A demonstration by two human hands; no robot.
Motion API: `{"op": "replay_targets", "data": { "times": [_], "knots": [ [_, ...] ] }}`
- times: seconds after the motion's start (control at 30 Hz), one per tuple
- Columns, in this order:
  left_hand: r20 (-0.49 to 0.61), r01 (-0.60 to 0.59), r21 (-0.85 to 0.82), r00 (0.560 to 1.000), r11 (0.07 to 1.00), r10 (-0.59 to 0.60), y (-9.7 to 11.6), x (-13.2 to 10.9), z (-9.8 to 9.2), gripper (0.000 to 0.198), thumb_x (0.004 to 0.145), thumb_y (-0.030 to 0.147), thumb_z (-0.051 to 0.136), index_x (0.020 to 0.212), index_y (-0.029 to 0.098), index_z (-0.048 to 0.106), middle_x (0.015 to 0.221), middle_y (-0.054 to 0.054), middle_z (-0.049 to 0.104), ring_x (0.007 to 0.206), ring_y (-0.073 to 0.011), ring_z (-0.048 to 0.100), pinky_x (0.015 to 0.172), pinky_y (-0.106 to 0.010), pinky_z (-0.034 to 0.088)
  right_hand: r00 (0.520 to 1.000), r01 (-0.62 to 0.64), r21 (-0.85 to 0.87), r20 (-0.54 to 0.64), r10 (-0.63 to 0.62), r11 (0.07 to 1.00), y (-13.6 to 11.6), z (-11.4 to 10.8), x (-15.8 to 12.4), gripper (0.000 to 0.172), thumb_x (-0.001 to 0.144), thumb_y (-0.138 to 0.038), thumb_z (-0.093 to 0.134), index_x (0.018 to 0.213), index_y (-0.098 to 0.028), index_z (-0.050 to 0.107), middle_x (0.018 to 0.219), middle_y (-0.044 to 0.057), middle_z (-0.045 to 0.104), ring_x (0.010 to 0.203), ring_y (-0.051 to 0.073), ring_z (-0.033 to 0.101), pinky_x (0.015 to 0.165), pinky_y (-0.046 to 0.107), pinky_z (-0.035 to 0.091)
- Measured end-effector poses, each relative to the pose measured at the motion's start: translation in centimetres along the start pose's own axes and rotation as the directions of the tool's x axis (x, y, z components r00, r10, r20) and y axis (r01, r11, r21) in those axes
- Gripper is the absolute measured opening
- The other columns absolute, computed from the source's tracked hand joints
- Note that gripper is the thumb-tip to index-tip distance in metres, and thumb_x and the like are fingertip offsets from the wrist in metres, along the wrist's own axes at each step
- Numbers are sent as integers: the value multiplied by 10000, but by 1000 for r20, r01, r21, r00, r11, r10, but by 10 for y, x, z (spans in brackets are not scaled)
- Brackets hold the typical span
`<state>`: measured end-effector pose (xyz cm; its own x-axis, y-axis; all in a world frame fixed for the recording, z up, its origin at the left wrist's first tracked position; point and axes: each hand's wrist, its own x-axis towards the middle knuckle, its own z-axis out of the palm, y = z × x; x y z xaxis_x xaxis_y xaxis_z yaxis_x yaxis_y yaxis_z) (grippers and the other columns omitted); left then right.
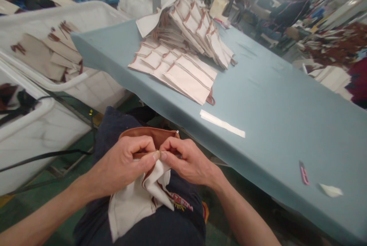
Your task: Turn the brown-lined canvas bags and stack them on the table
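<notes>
My left hand [127,160] and my right hand [186,160] meet over my lap, thumbs and fingers pinched together on the edge of a cream cloth bag with brown trim [137,196]. The bag drapes down over my dark trousers, and its brown rim arches just above my fingers. Both hands are closed on the fabric. A stack of similar cream bags [183,47] lies fanned out on the grey-blue table [275,101] ahead of me.
A white strip [222,123] lies near the table's front edge. A small dark label [304,172] and a paper scrap [331,190] sit at the right. White bins [43,131] with more bags stand at the left. Another person stands far back right [289,9].
</notes>
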<state>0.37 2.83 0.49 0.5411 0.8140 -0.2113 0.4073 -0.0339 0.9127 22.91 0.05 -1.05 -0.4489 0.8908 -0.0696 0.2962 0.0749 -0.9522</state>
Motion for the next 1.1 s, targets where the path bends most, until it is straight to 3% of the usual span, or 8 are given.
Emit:
{"op": "replay_targets", "data": {
  "times": [0.27,0.47,0.63,0.73,0.83,0.93,1.03,1.1],
  "knots": [
    [29,-131,-5,991,991,131,-2,-11,0,350,974,319,584,638,222,602,538,57,629,480,-103,559,485,-186,390,997,47,41,51,-49,998,-3,-1,-1,274,1088,-401,688,899,-204,667,762,-55,618,655,105,469,662,256,375],
    [9,-237,-119,971,964,240,4,-22,4,352,999,244,592,648,224,604,560,60,638,492,-94,569,506,-187,401,991,50,248,112,-79,967,-6,-3,-1,416,1061,-563,785,895,-197,676,735,-57,595,629,98,468,606,240,378],
    [114,4,-573,991,819,75,12,-28,19,492,1044,539,731,691,225,591,560,37,588,487,-111,486,473,-220,375,983,53,494,128,-133,868,-11,-2,-1,441,990,-557,882,859,-199,662,705,-70,555,594,84,422,553,223,366],
    [138,102,-764,990,638,7,18,-26,28,638,902,695,883,660,218,536,560,65,474,487,-87,375,450,-208,313,985,75,555,88,-148,829,-12,-2,-2,476,961,-582,903,829,-204,645,707,-62,564,591,85,433,535,222,354],
    [142,154,-812,988,563,-66,20,-20,33,716,802,735,943,643,216,477,583,70,445,520,-88,393,487,-209,345,986,68,602,79,-144,796,-8,-3,-1,511,945,-618,901,812,-205,631,726,-43,585,619,97,467,553,228,375],
    [108,138,-709,990,691,-87,16,-13,30,612,867,693,878,697,221,526,622,63,496,525,-94,407,483,-215,327,991,-9,597,113,-73,802,-1,-6,3,537,932,-648,901,817,-204,623,713,-51,554,606,94,438,546,224,367],
    [-22,-2,-428,1000,904,-8,12,-11,22,442,943,546,787,712,213,611,654,45,550,551,-109,435,482,-231,312,991,-63,561,130,-13,825,2,-9,5,559,896,-657,928,813,-206,609,684,-73,506,579,83,380,525,214,348],
    [-101,-69,-221,994,973,47,13,-13,16,373,964,475,737,710,211,667,651,40,569,581,-120,471,526,-246,342,993,-73,523,120,11,849,2,-10,4,576,893,-685,915,807,-209,601,674,-75,497,578,85,379,519,213,350]
  ]
}}
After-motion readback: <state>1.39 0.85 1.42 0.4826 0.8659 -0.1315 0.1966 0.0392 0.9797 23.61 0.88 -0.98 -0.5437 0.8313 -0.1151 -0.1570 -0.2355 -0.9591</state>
